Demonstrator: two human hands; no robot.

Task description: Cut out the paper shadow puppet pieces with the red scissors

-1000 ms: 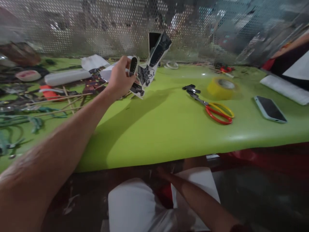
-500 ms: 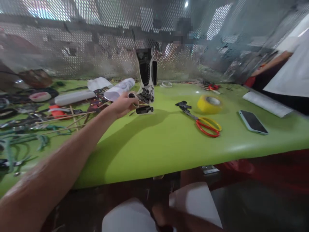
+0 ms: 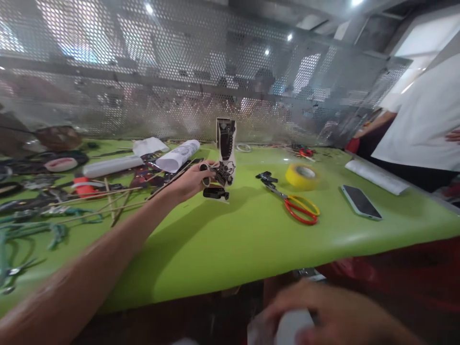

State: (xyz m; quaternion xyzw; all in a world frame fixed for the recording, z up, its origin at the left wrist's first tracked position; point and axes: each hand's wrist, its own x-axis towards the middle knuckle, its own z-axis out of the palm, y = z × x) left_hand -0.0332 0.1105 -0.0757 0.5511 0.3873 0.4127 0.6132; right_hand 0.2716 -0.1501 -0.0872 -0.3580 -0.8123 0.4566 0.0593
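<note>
Upright above the green table [image 3: 230, 249] stands a black and white cut-out figure [image 3: 226, 148], with my left hand [image 3: 196, 181] closed on its lower part. My right hand [image 3: 316, 306] is blurred at the bottom edge, below the table's front edge, near something white over my lap; its fingers are smeared. Right of the figure lie scissors with red and yellow handles [image 3: 302, 209], a small black piece [image 3: 266, 177] at their tips, and a roll of yellow tape [image 3: 301, 176].
Thin sticks [image 3: 111, 196], green strips, an orange item [image 3: 85, 187] and paper rolls [image 3: 178, 155] crowd the left. A phone [image 3: 361, 202] and white roll [image 3: 377, 177] lie right. A person in a white shirt [image 3: 424, 115] stands beyond. Perforated metal screen behind.
My right hand has come into view at the bottom. The camera view has tilted up, so the table sits lower. My left hand still holds the figure, which now looks more upright.
</note>
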